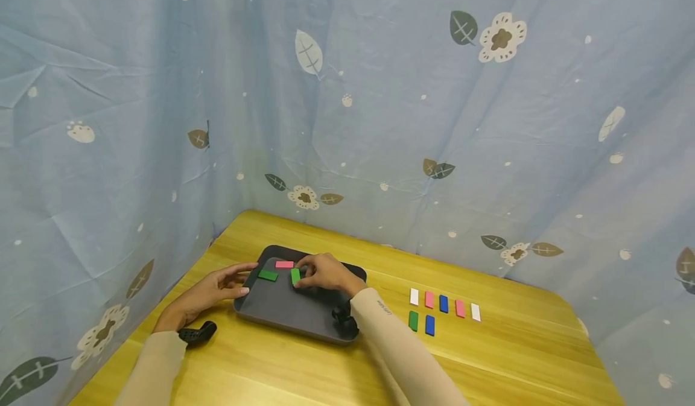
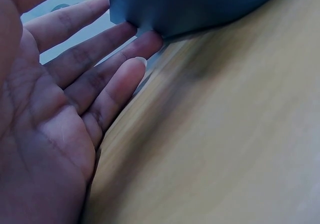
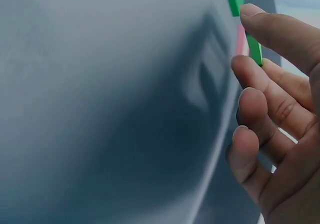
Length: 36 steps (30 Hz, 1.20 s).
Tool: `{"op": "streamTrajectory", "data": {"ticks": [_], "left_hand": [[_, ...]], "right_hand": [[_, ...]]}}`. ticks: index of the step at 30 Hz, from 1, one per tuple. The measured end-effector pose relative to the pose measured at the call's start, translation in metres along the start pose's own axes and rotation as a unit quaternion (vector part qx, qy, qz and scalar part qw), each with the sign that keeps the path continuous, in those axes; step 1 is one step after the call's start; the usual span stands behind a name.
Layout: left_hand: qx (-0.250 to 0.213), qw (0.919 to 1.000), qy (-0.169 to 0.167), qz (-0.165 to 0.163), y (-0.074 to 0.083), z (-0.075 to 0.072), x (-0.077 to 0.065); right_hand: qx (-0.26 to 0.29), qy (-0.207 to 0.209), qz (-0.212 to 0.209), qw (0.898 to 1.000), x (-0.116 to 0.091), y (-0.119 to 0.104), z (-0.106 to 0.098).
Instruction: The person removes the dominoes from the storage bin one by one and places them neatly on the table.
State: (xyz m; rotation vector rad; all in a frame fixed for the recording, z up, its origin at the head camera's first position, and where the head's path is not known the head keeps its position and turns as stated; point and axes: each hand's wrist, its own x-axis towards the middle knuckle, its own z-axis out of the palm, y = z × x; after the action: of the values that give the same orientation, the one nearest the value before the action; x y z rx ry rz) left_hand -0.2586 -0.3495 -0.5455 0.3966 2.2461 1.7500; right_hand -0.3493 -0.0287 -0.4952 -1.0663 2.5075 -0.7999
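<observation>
Step in hand, apparently: laying bright green rectangular block (image 1: 295, 277) in dark grey rectangular tray (image 1: 279, 306), lower centre-left of head view. Right hand (image 1: 326, 271) clamps block between thumb and fingertips; left hand (image 1: 209, 292), fingers slightly apart, touches tray's left rim. Next move likely calls for level lowering, then release. Block's contact with tray floor unclear; right hand hides tray's far rim.

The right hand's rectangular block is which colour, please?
The rectangular block is green, clearest in the head view.
</observation>
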Motion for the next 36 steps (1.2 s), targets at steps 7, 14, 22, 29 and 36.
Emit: {"op": "streamTrajectory", "data": {"ticks": [7,14,22,29,36], "left_hand": [[0.003,1.0000,-0.004,0.001,0.000,0.002,0.003],[0.011,0.9999,-0.004,-0.002,0.001,0.003,0.001],[0.026,0.9996,0.007,-0.004,0.000,0.003,-0.002],[0.027,0.9996,0.008,0.000,0.001,0.004,-0.003],[0.029,0.9995,0.010,-0.003,0.000,0.005,-0.003]], "right_hand": [[-0.024,0.025,-0.005,0.999,-0.019,0.007,-0.017],[-0.049,0.042,-0.006,0.998,-0.044,0.015,-0.033],[-0.065,0.064,-0.008,0.996,-0.071,0.030,-0.049],[-0.074,0.089,0.005,0.993,-0.100,0.043,-0.061],[-0.060,0.115,0.031,0.991,-0.136,0.053,-0.074]]}}
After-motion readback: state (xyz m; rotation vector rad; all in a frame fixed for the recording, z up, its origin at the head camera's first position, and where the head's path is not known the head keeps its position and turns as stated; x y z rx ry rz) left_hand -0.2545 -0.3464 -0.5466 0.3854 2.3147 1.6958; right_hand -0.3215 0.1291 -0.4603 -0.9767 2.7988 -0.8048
